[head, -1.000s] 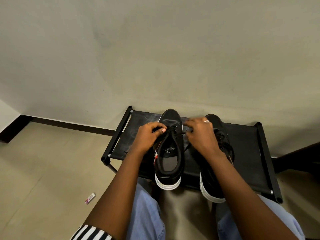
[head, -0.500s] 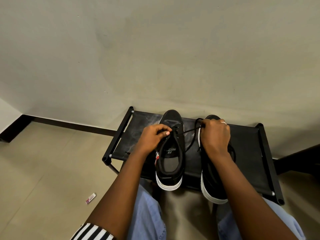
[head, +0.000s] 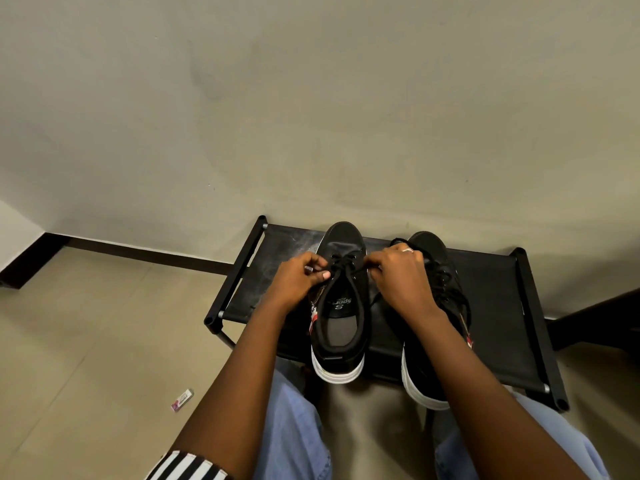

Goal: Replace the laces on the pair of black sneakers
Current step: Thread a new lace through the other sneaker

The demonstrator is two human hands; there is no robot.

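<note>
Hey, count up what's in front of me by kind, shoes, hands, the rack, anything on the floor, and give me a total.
Black sneakers: 2, left sneaker, right sneaker
Hands: 2, left hand, right hand, both pinching the lace of the left sneaker
Black rack: 1
Small wrapper on the floor: 1
Total: 6

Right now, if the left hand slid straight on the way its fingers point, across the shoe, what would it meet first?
Probably the right hand: the left hand points across the left sneaker towards it, both pinching the lace. Depth is unclear.
</note>
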